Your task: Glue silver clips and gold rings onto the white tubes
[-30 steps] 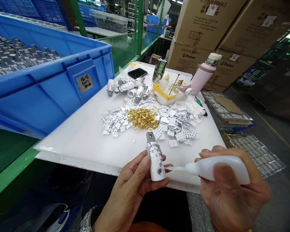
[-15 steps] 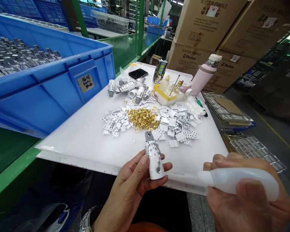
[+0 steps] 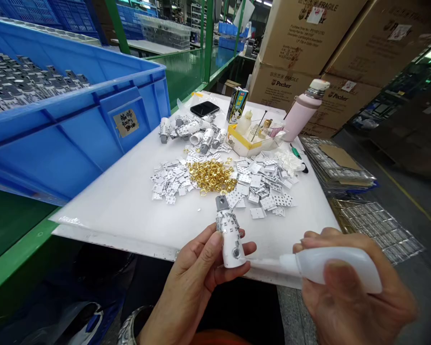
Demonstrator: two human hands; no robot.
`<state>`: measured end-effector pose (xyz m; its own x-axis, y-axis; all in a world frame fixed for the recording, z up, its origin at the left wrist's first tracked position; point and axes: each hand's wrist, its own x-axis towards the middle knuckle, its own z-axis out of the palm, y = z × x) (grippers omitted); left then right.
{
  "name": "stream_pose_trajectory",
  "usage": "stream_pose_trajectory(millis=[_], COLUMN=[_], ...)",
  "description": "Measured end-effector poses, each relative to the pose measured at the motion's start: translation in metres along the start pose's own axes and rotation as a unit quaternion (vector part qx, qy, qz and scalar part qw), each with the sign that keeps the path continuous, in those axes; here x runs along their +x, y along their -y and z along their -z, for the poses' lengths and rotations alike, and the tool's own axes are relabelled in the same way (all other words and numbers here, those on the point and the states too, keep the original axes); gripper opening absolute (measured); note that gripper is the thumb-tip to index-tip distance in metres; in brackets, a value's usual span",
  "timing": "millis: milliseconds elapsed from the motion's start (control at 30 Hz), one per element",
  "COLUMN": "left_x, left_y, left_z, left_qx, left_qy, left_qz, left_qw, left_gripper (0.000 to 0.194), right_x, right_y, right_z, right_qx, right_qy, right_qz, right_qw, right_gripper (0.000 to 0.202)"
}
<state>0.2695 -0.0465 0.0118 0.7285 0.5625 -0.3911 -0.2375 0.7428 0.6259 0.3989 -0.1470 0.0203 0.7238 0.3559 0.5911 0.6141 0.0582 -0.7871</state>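
My left hand is closed around a white tapered plastic part with a grey tip and small grey squares; a round grey ring sits low on its side. In my right hand is a white squeeze bottle, lying sideways, its thin nozzle pointing left at the base of the tapered part. Whether the nozzle tip touches the part I cannot tell. Just beyond lie a heap of small gold rings and scattered flat white pieces with grey squares.
More tapered parts lie farther back near a phone. A yellow-edged tray holds small bottles, beside a drink carton and a pink flask. A large blue crate stands left; cardboard boxes rise behind.
My right hand has brought the squeeze bottle leftward, its nozzle now close to the tapered part. My left hand stays almost where it was.
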Motion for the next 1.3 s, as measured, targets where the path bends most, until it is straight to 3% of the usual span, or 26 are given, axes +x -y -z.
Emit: stream_pose_trajectory(millis=[333,433,533,600,700,767,867,967,1033,1100,1133,1167,1233,1300], left_x=[0.001,0.001,-0.002,-0.005,-0.008,-0.01,-0.011,-0.011,-0.011,-0.009,-0.008,-0.007,-0.006,-0.007], left_y=[0.002,-0.001,-0.007,-0.012,-0.02,-0.023,-0.027,-0.029,-0.03,-0.031,-0.031,-0.032,-0.033,-0.033], left_z=[0.001,0.001,0.003,0.008,0.02,0.028,0.035,0.036,0.037,0.037,0.037,0.037,0.035,0.033], left_qx=[0.008,0.001,-0.014,-0.021,-0.018,-0.01,-0.001,-0.008,-0.018,-0.022,-0.019,-0.014,-0.002,-0.003], left_qy=[0.003,0.004,-0.032,-0.07,-0.102,-0.1,-0.098,-0.12,-0.143,-0.157,-0.156,-0.147,-0.12,-0.109], left_qz=[0.0,-0.007,-0.009,-0.004,0.001,-0.005,-0.015,-0.017,-0.016,-0.014,-0.016,-0.017,-0.021,-0.023], left_qw=[1.0,1.0,0.999,0.997,0.995,0.995,0.995,0.993,0.989,0.987,0.987,0.989,0.993,0.994], left_gripper=[0.027,0.027,0.025,0.025,0.03,0.034,0.035,0.034,0.035,0.036,0.036,0.035,0.034,0.033], right_x=[0.0,0.01,0.025,0.033,0.039,0.042,0.044,0.041,0.034,0.026,0.024,0.023,0.025,0.033], right_y=[-0.001,-0.01,-0.033,-0.057,-0.093,-0.11,-0.119,-0.109,-0.091,-0.068,-0.056,-0.045,-0.031,-0.03], right_z=[-0.002,0.004,0.02,0.034,0.05,0.054,0.052,0.05,0.047,0.037,0.027,0.015,-0.016,-0.051], right_qx=[0.04,0.138,0.253,0.224,-0.022,-0.153,-0.233,-0.292,-0.319,-0.288,-0.24,-0.191,-0.156,-0.146], right_qy=[0.002,-0.008,0.028,0.07,0.144,0.145,0.138,0.139,0.05,-0.047,-0.051,0.016,0.183,0.277], right_qz=[-0.035,-0.124,-0.251,-0.277,-0.204,-0.152,-0.119,-0.096,-0.057,0.03,0.084,0.141,0.159,0.176], right_qw=[0.999,0.983,0.934,0.932,0.968,0.966,0.955,0.941,0.945,0.956,0.966,0.971,0.958,0.933], right_gripper=[0.028,0.027,0.026,0.023,0.034,0.041,0.036,0.044,0.047,0.028,0.014,0.01,0.009,0.009])
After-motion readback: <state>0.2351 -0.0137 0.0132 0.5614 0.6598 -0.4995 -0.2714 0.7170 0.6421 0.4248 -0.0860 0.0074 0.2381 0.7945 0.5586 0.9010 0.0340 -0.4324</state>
